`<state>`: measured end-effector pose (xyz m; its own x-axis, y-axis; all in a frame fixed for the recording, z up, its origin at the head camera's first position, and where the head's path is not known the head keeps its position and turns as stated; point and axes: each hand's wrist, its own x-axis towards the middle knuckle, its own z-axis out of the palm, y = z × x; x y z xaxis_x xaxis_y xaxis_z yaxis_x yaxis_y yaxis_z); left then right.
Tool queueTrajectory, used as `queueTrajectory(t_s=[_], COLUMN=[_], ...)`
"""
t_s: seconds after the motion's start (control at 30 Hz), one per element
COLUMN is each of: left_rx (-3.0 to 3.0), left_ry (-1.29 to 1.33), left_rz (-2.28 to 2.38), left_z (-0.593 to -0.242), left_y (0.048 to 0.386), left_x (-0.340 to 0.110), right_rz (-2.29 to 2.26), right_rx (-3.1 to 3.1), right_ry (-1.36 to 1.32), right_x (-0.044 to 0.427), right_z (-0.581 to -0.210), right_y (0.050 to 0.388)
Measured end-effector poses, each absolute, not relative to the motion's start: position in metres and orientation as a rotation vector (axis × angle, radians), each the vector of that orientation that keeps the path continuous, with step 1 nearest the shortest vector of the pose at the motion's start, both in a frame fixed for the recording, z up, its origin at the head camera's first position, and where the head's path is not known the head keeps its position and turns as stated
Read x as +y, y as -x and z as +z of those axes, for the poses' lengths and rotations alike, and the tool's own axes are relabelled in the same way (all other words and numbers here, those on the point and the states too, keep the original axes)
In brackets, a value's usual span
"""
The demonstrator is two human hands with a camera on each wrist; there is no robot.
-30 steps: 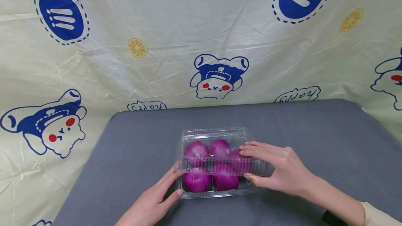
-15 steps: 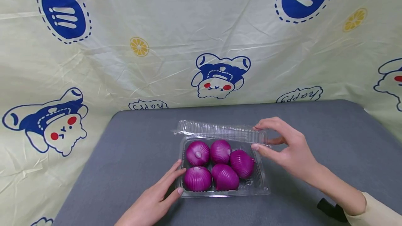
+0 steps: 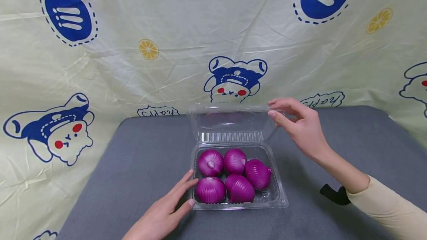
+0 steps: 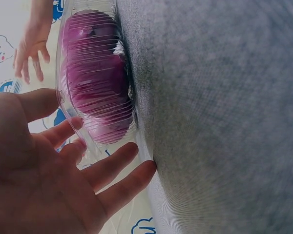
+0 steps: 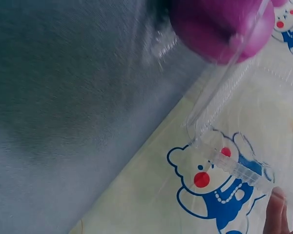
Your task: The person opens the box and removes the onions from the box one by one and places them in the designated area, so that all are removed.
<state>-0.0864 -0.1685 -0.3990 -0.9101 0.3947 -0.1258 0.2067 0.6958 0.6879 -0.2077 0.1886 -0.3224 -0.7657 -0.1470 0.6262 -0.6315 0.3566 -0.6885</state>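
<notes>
- The clear plastic base (image 3: pixel 240 206) is a shallow rectangular tray with rounded corners, a flat flange and finely ribbed side walls; it sits near the middle of the grey table (image 3: pixel 143 151).
- The lid (image 3: pixel 230 121), of the same thin, glossy plastic, is raised above the far rim and joined to the base there; a strip of close vertical ribs runs along its lower part, and the table shows through it.
- Five onions (image 3: pixel 239 188) lie in the base: two at the back, two in front, one at the right. They are round, smooth and deep purple, with fine lines running from end to end.
- The table's covering has a matt, woven texture; behind it hangs a creased, slightly shiny pale sheet (image 3: pixel 186 21) printed with cartoon bears and orange slices.
- The left hand (image 3: pixel 163 210) comes from the lower left, its fingers spread and lightly bent, fingertips touching the left rim of the base; they grip nothing.
- The right hand (image 3: pixel 298 125) pinches the lid's upper right corner between thumb and fingers, the wrist lower than the fingertips, the forearm slanting to the lower right in a cream sleeve (image 3: pixel 387 206).
</notes>
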Motion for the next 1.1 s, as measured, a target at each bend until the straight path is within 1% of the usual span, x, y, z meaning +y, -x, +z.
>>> queueTrajectory(t_s=[0.13,0.3,0.4,0.7,1.1], left_rx=[2.634,2.62,2.601,2.625,2.603], left_ry=[-0.489,-0.498,-0.48,-0.511,-0.514], left_rz=[1.036,1.063,1.074,1.063,1.071], left_z=[-0.4,-0.401,-0.401,-0.4,-0.398], left_y=[0.087,0.085,0.086,0.086,0.087], left_x=[-0.168,-0.168,-0.168,-0.169,-0.171], right_rz=[1.5,1.603,1.69,2.095,2.298], right_rx=[-2.162,-2.163,-2.156,-2.045,-2.256], right_ry=[-0.612,-0.574,-0.574,-0.566,-0.451], right_x=[0.182,0.184,0.185,0.188,0.184], right_z=[-0.317,-0.335,-0.342,-0.359,-0.375], right_y=[0.219,0.247,0.257,0.276,0.287])
